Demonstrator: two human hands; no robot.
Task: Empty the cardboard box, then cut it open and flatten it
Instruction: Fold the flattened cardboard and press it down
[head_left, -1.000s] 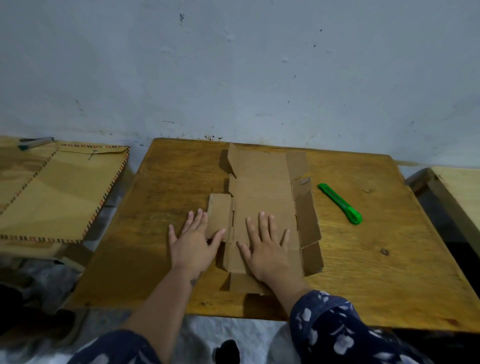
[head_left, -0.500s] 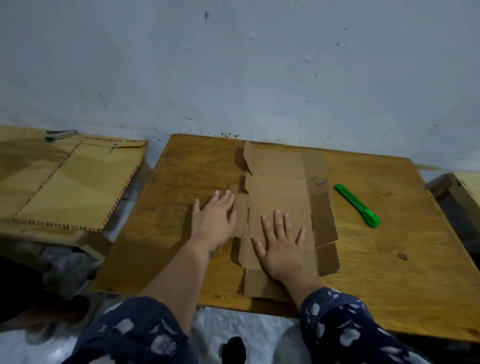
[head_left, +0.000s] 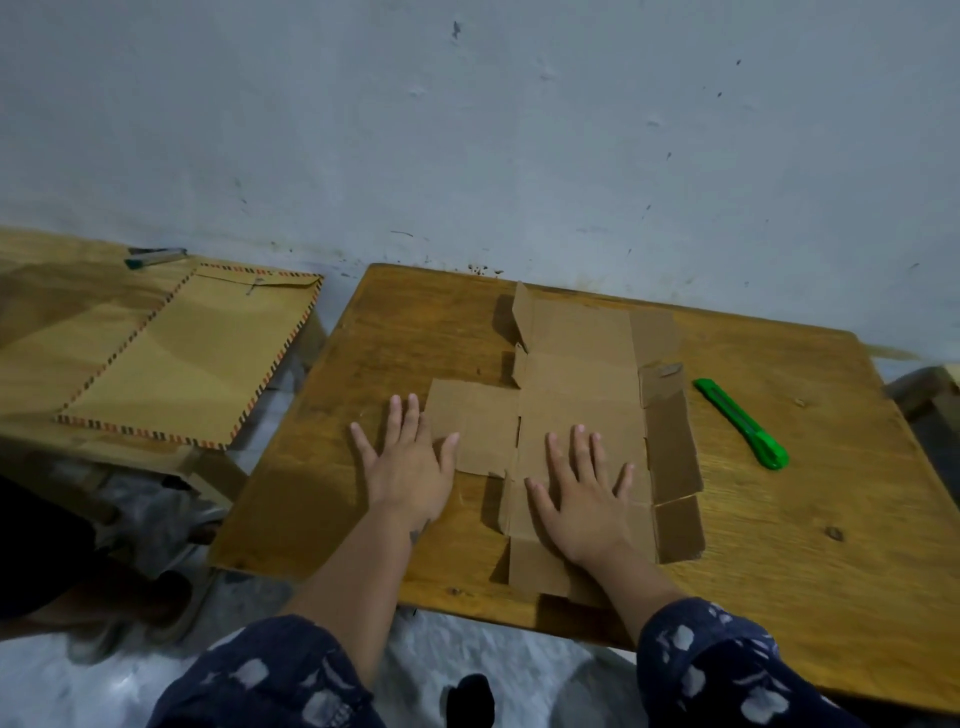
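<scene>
The right hand (head_left: 584, 499) lies flat with fingers spread, pressing the middle panel of the cut-open brown cardboard box (head_left: 582, 374), which lies unfolded in the centre of the frame on the wooden counter (head_left: 805, 571). The left hand (head_left: 408, 462), also flat and spread, touches the box's left flap with its thumb. No writing can be read. A green plastic utility knife (head_left: 743, 423) lies to the right, apart from the box.

bare table (head_left: 810, 525) right, cutter (head_left: 742, 422) — sole obstacle
</scene>
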